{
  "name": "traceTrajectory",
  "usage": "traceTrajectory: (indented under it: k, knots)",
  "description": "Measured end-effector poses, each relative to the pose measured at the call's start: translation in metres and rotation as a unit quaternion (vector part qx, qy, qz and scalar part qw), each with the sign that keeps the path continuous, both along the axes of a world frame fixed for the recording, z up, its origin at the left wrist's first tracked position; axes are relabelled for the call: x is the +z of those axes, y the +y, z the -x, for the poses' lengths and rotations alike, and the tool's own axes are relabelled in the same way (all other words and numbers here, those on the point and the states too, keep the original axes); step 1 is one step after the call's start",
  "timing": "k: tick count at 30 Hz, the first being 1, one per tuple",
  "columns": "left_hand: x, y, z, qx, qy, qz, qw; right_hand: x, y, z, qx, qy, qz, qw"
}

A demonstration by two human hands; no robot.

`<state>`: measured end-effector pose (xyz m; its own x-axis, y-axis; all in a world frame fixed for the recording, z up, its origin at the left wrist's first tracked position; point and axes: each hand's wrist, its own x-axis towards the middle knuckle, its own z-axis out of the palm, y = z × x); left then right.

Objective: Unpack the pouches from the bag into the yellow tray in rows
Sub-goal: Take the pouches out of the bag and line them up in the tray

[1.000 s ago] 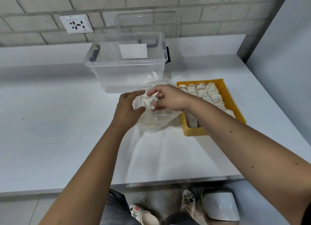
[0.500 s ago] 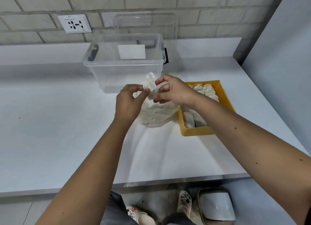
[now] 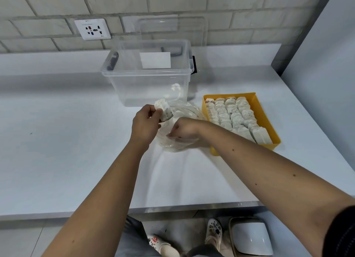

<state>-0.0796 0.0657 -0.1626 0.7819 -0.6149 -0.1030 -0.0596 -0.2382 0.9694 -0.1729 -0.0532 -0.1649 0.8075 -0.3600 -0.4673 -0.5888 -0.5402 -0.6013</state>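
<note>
1. The job looked well along. The yellow tray (image 3: pixel 267 120) sat on the right side of the desk (image 3: pixel 67 141) and already carried four rows of packed pouches (image 3: pixel 230 114) running front to back, tight against one another.
2. The right forearm hid the tray's near left corner, so I could not say whether any gap was left there.
3. The left hand (image 3: pixel 145 124) was raised just above the bag, and its fingers were curled round a small stack of pouches (image 3: pixel 163 110). That stack was out of the bag but not yet in the tray, well apart from it on the left.
4. The right hand (image 3: pixel 184 129) lay at the clear bag (image 3: pixel 172 145), with its fingers bent against the film. I could not tell whether they pinched the plastic, held something inside, or only pressed it down.
5. The bag lay slumped on the desk, just beside the tray's left wall. It looked nearly flat. Through the creased film I could not make out whether more pouches remained, though I judged there were few if any.
6. What was left, as I judged it, was to set the held stack into a row and check the bag for stragglers.
7. Behind the bag stood a clear plastic box (image 3: pixel 146 87) with nothing visible in it. Its lid (image 3: pixel 172 28) leaned against the brick wall.
</note>
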Motion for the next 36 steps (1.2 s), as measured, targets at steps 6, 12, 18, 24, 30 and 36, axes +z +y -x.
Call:
traceTrajectory:
  k: [6,12,18,24,30,36]
  knots:
    - [-0.004,0.003,-0.002,-0.015,0.01,-0.002,1.0,-0.003,0.0,-0.004,-0.01,0.072,-0.045,0.996]
    - [-0.011,0.005,0.003,-0.018,0.011,-0.019,1.0,-0.02,0.003,-0.008,-0.051,0.009,-0.064,0.997]
    - [-0.007,0.006,0.002,-0.029,0.031,-0.014,0.999,-0.033,0.011,-0.012,-0.078,-0.006,-0.026,0.997]
    - [-0.004,0.011,0.004,-0.067,0.029,-0.048,0.996,-0.012,0.015,0.004,-0.055,-0.063,0.128,0.988]
    - [0.005,0.006,0.007,-0.076,0.032,-0.066,0.994,0.044,-0.014,0.054,-0.165,-0.216,0.049,0.961]
    - [0.014,0.002,0.012,-0.041,0.038,-0.06,0.997,0.051,-0.033,0.077,-0.269,-0.281,-0.161,0.907]
